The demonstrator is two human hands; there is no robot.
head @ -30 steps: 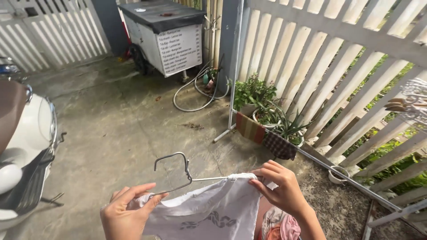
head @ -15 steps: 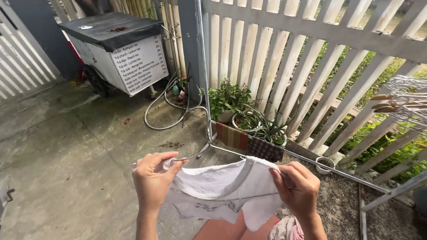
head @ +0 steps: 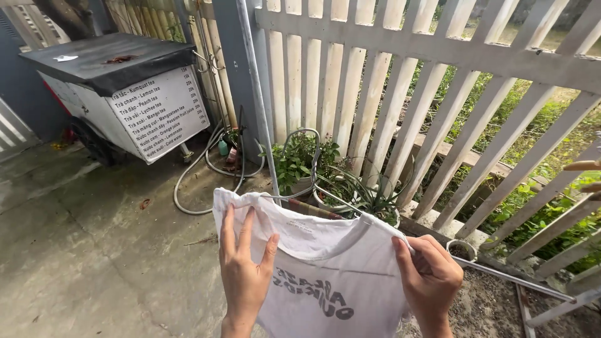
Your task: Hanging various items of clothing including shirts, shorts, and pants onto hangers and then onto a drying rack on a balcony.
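Note:
A white T-shirt (head: 341,263) with dark print hangs on a grey wire hanger (head: 303,164) in front of me. My left hand (head: 245,275) lies flat against the shirt's left shoulder, fingers spread upward, pressing the cloth over the hanger's arm. My right hand (head: 432,281) pinches the shirt's right shoulder at the hanger's other end. The hanger's hook rises above the collar, free of any rail.
A white picket fence (head: 438,69) runs behind, with a metal drying-rack pole (head: 256,100) and potted plants (head: 300,159) at its foot. A wheeled cart with a white menu board (head: 156,112) stands left, with a hose (head: 194,181) on the concrete. Wooden hangers (head: 585,175) show at right.
Both hands have raised the shirt on the hanger and pulled it square. My left hand went from gripping the shoulder to lying flat on it. The view has swung right, towards the fence.

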